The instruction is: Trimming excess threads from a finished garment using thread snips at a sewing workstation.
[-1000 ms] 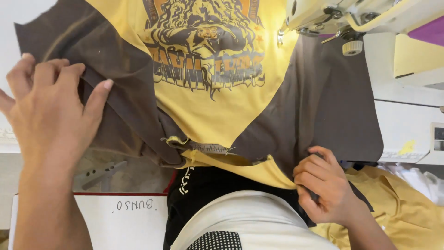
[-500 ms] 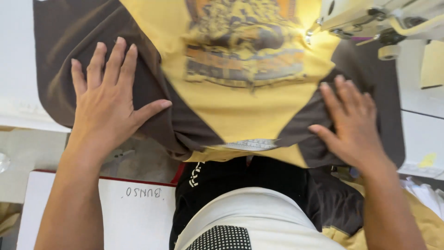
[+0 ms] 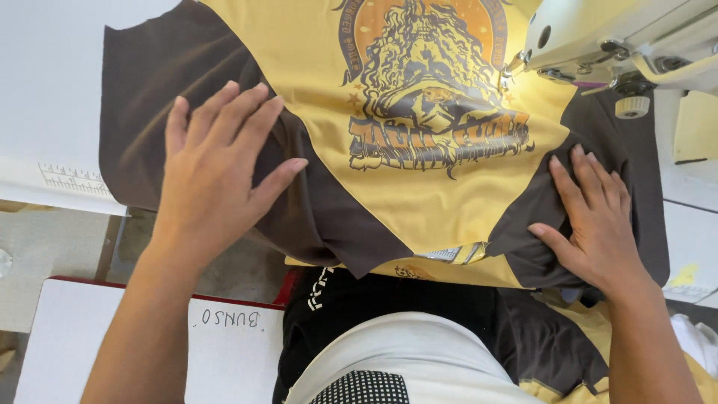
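A yellow shirt (image 3: pixel 441 202) with dark brown sleeves and a printed picture on its front lies spread on the white sewing table (image 3: pixel 45 82). My left hand (image 3: pixel 217 168) rests flat with fingers spread on the left brown sleeve (image 3: pixel 172 75). My right hand (image 3: pixel 594 221) presses flat on the right brown sleeve (image 3: pixel 636 164), fingers slightly apart. Neither hand grips the cloth. The shirt's near edge hangs over the table edge toward my lap.
A white sewing machine head (image 3: pixel 621 37) stands at the upper right, right above the shirt. A white board with a red edge (image 3: pixel 224 337) sits low on the left. More yellow and brown cloth (image 3: pixel 591 352) lies in my lap.
Both hands slid outward over the sleeves, smoothing the shirt, which has moved closer and a little left. One second ago my right hand gripped the shirt's near edge.
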